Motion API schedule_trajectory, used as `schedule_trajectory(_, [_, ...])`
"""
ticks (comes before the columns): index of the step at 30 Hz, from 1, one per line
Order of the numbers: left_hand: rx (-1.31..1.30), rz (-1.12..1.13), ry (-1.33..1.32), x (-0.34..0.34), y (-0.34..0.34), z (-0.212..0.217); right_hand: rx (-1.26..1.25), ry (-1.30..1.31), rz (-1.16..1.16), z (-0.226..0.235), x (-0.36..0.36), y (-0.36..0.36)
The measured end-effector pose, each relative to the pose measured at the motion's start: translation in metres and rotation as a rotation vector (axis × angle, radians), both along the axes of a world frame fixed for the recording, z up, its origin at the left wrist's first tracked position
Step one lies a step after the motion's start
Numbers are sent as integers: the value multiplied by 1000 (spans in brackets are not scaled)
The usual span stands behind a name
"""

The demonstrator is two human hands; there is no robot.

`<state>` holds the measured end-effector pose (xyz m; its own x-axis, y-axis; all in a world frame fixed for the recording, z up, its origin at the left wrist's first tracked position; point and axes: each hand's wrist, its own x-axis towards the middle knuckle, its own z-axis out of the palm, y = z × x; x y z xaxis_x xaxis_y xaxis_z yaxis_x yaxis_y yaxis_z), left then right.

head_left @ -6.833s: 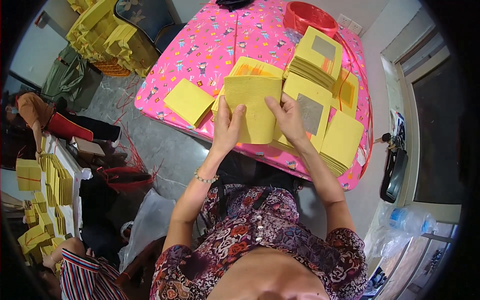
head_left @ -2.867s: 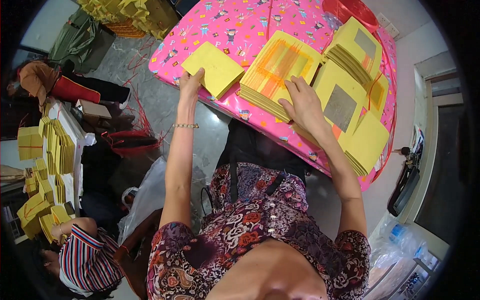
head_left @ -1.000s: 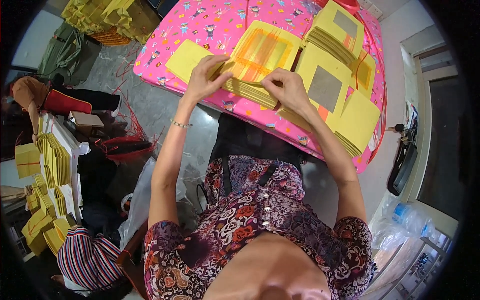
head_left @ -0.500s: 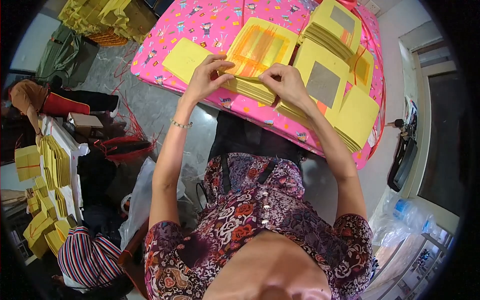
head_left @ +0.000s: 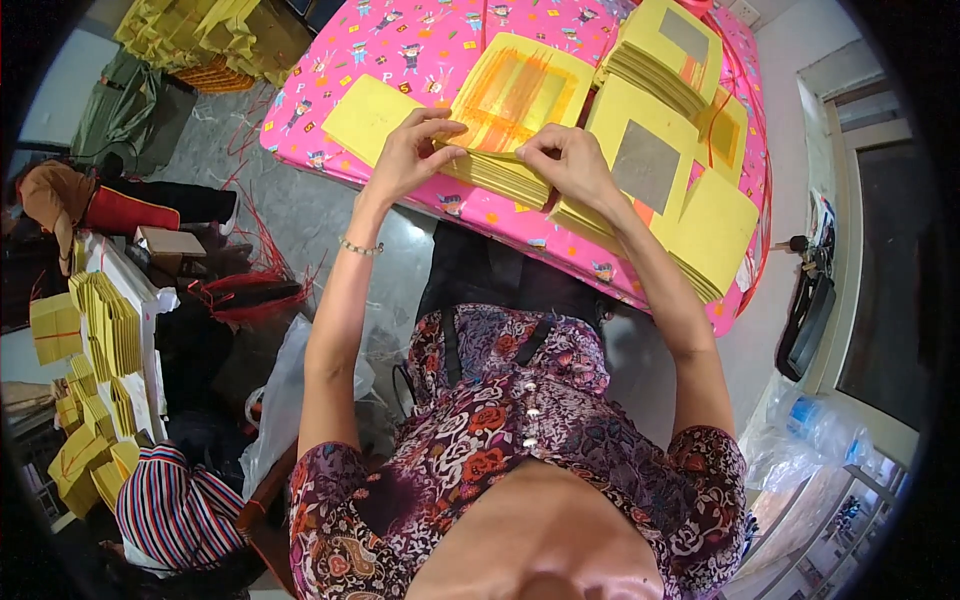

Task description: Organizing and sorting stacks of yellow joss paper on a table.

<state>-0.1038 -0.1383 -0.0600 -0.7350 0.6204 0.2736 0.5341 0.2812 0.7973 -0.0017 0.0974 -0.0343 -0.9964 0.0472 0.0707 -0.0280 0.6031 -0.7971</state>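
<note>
The fanned stack of yellow paper sheets (head_left: 515, 110) lies near the pink table's (head_left: 400, 45) front edge, its long axis running from my lower right up and away to the left. I see both hands pinching its near edge: left hand (head_left: 408, 155) at the left corner, right hand (head_left: 565, 165) equally close, fingers curled on the sheets.

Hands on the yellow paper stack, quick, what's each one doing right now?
Left hand: fingers curled, pinching the near edge of the fanned yellow paper stack.
Right hand: closed, gripping the same stack's near edge.
</note>
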Motion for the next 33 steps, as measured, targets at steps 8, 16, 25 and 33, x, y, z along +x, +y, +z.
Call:
schedule_trajectory(8, [9,-13,-3,-2,0,1,4,9,1,-1,-2,1])
schedule_trajectory(16, [-53,-40,6,0,-1,6,-4,0,-6,-1,-2,0])
schedule_trajectory(25, [11,-24,5,-2,0,0,8,16,-1,-2,-2,-1])
schedule_trajectory(33, [5,-21,19,-2,0,2,20,-13,-26,2,-3,-3])
